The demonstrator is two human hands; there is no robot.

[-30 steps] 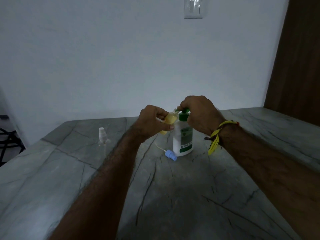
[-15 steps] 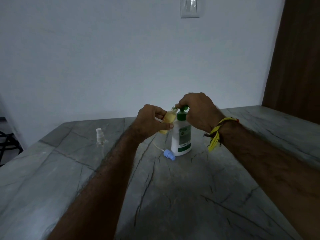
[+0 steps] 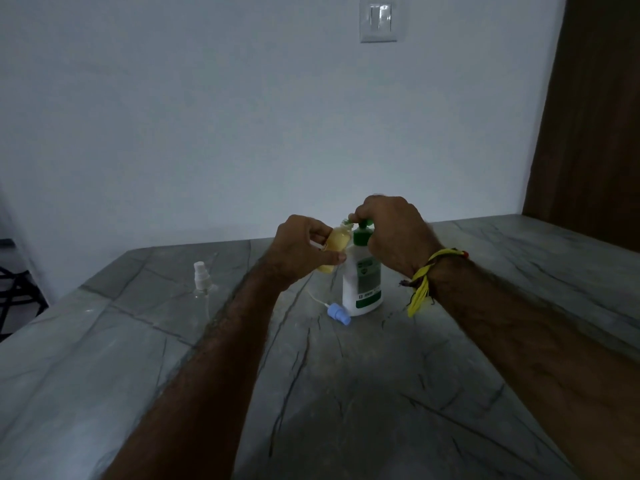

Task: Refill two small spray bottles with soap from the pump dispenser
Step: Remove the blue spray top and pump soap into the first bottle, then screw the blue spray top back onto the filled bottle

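Pump dispenser (image 3: 363, 278) is sitting mid table (image 3: 346, 393), right hand (image 3: 391, 233) curling over its green top. Left hand (image 3: 301, 247) is pinching the small bottle (image 3: 334, 249) at the spout w/ narrow grip; prob light, slippery, so hold its body.

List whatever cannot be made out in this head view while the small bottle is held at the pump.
- Pump nozzle of the pump dispenser: covered by the right hand.
- Mouth of the yellow bottle: hidden between the left hand and the pump, so soap flow cannot be told.
- Dispenser label text: too small and dim.
- Fill level of the clear spray bottle: transparent, dim light.
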